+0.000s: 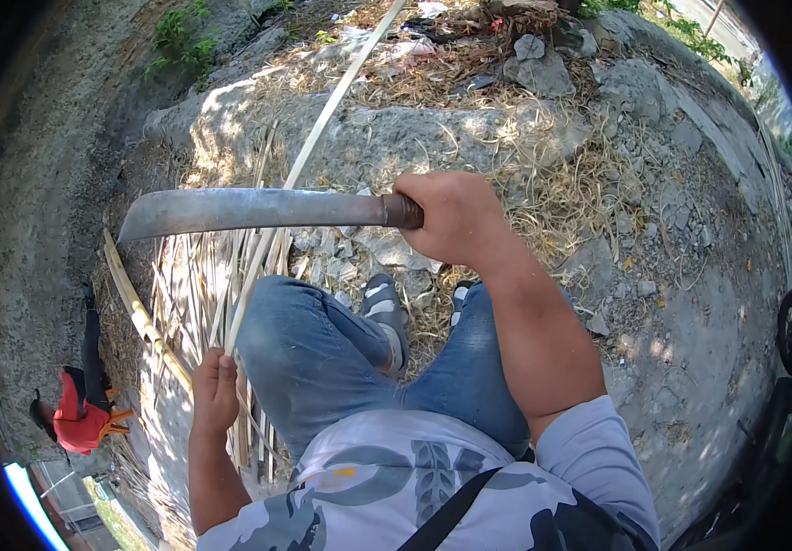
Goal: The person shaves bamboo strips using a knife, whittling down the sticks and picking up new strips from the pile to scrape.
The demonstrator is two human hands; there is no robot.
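Right hand (456, 216) and left hand (216, 393), each occupied. The right hand is closed firmly around the handle (403, 212) of a large knife (249, 211), with the forearm reaching forward from the body. The left hand, lower and to the left, has its fingers curled around the near part of a pale strip (341, 92); whether the strip's end projects below the fist cannot be told.

The principal relation is a crossing of two long axes. The knife extends leftward from the right hand, nearly level, its tip farthest from that hand. The strip runs forward from the left hand, leaning to the right, and passes behind the blade at about its middle. The crossing thus lies left of the right hand and ahead of the left hand. The left hand is the nearer to the strip; whether blade and strip touch cannot be determined from this single view.

Surroundings: loose strips (185, 285) lie beside and ahead of the left hand, and a yellowish bamboo length (143, 321) slants to its left. Curled shavings (543, 197) cover the ground right of the right hand. Farther left of the left hand is another person (79, 413) in red.
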